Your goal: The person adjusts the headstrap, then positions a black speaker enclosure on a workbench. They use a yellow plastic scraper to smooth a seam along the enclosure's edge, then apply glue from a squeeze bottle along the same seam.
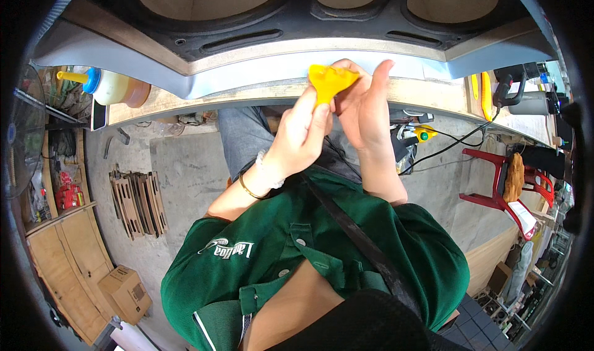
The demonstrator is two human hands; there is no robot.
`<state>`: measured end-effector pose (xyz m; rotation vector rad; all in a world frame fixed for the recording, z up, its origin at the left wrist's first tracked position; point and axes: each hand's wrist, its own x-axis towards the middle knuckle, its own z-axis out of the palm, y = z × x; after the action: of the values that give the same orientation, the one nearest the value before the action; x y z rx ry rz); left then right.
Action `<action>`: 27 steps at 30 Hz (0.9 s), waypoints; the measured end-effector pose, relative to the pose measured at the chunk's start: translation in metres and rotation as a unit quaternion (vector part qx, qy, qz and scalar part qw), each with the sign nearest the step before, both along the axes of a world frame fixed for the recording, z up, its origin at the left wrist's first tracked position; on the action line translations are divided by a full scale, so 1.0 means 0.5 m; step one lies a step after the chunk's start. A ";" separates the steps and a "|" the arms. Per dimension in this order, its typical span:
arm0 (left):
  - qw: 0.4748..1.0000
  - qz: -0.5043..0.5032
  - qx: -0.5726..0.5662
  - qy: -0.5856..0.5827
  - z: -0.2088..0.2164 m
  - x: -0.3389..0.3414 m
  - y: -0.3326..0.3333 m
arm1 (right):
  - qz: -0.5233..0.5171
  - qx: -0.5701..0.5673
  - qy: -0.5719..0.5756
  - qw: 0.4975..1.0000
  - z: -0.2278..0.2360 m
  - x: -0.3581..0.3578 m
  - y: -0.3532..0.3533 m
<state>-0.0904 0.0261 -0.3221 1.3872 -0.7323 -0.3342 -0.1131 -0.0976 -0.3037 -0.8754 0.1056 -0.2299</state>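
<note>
A yellow plastic scraper (pixel 330 84) with a fan-shaped blade is held up in front of me. My left hand (pixel 300 131) grips its narrow handle between thumb and fingers. Just to the right, my right hand (pixel 368 113) is turned palm up with the thumb stretched out. Its other fingers reach behind the blade and are partly hidden, so whether they touch it is unclear. Beyond both hands lies a pale blue-grey sheet (pixel 253 66) along the near side of a black panel (pixel 346 34) with round cut-outs, which looks like a speaker cabinet.
On the wooden bench (pixel 247 95), a squeeze bottle (pixel 114 88) with yellow nozzle stands left. A yellow utility knife (pixel 486 94) and a corded black tool (pixel 510 88) lie right. A red stool (pixel 495 178), stacked wooden pieces (pixel 139 202) and a cardboard box (pixel 125 294) are on the floor.
</note>
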 end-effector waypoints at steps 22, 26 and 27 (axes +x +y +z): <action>0.988 -0.031 -0.061 0.135 0.000 -0.002 0.005 | 0.017 -0.043 -0.026 0.999 0.020 -0.008 -0.019; 0.996 -0.008 -0.035 0.080 0.001 -0.005 0.006 | -0.072 -0.086 -0.056 0.992 0.006 -0.009 0.003; 0.999 0.004 -0.015 0.037 0.000 -0.007 0.004 | -0.078 -0.081 -0.063 0.992 0.002 -0.007 0.004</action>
<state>-0.0940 0.0279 -0.3221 1.3424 -0.6688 -0.3646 -0.1166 -0.0956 -0.3025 -1.0128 0.0372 -0.4441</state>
